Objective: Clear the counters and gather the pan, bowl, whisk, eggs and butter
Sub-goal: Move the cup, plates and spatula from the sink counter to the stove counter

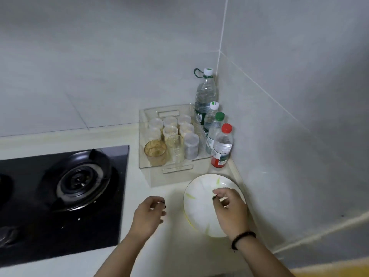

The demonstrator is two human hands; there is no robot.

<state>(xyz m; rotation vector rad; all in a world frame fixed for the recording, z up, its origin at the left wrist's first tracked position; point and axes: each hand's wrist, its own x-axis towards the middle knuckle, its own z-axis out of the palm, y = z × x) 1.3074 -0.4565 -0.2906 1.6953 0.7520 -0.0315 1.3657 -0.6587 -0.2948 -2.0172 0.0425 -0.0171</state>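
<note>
A white plate (pixel 199 198) with green streaks and a yellow rim lies on the pale counter (pixel 175 248) in the corner by the wall. My right hand (pixel 229 208) hovers over the plate's right half with its fingers loosely curled and nothing visible in them. My left hand (pixel 148 214) hangs above the counter just left of the plate, fingers also loosely curled and holding nothing. No pan, bowl, whisk, eggs or butter show in this view.
A clear acrylic tray (pixel 147 124) behind the plate holds several lidded spice jars and an amber glass (pixel 155 152). Several water bottles (pixel 221 146) stand in the corner to its right. A black gas hob (pixel 79 176) fills the left side.
</note>
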